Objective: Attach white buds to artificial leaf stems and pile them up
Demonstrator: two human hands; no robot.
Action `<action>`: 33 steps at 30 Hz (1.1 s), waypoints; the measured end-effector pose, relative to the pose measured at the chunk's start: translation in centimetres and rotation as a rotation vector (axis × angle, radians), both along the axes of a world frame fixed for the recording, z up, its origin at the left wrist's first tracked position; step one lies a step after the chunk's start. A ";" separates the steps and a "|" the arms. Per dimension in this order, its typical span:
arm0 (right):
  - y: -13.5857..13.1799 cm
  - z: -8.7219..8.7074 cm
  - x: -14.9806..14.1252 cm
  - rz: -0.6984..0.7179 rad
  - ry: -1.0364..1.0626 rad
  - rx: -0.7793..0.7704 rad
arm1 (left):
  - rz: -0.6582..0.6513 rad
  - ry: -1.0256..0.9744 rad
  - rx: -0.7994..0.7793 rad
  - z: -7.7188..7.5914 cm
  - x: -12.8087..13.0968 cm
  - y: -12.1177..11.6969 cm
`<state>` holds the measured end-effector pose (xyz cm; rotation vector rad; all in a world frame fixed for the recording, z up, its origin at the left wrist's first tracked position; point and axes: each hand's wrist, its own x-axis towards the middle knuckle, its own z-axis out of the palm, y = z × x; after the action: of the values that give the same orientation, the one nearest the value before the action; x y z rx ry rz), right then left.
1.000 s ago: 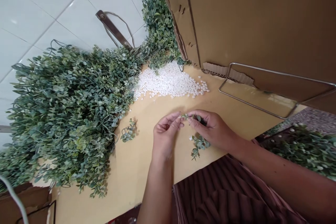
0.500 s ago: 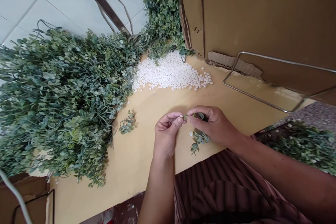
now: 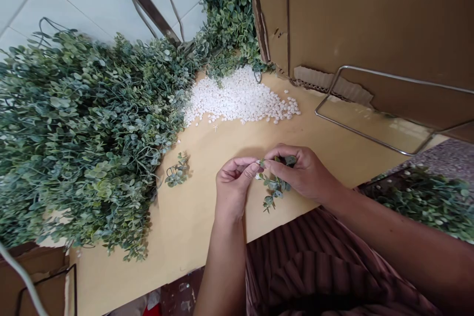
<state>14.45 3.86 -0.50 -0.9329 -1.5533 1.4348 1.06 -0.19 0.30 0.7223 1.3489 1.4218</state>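
Note:
My right hand (image 3: 296, 170) is closed on an artificial leaf sprig (image 3: 274, 188), whose green leaves hang below the fingers. Fingertip to fingertip with it, my left hand (image 3: 237, 180) pinches a small white piece at the tip of the sprig; its exact shape is mostly hidden by the thumb. Beyond the hands lies a heap of small white plastic pieces (image 3: 237, 98) on the tan board. A short loose sprig (image 3: 177, 172) rests on the board to the left of my left hand.
A large pile of artificial greenery (image 3: 92, 133) covers the left side, with more greenery (image 3: 229, 10) at the back. A cardboard box (image 3: 370, 15) stands at the right, a bent wire frame (image 3: 365, 134) before it. Further leaves (image 3: 425, 202) lie at lower right.
The view has shifted, so the board and heap appear higher. Both hands stay fingertip to fingertip; the hanging sprig has swung slightly left, and a white piece shows beneath the fingers.

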 end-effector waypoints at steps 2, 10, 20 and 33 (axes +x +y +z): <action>0.0 0.1 0.0 -0.004 -0.010 0.006 | -0.008 -0.003 0.003 0.0 0.0 0.0; -0.1 0.3 0.0 -0.008 -0.026 0.000 | 0.008 0.034 0.021 0.1 0.1 -0.1; -0.1 0.3 0.0 -0.031 -0.036 -0.002 | 0.020 0.053 0.029 0.1 0.2 0.0; -0.2 0.2 0.0 -0.050 -0.073 0.021 | 0.005 0.026 -0.007 -0.3 0.1 -0.1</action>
<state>14.40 3.68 -0.25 -1.0139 -1.5841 1.3607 1.20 -0.28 0.00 0.7364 1.3759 1.4153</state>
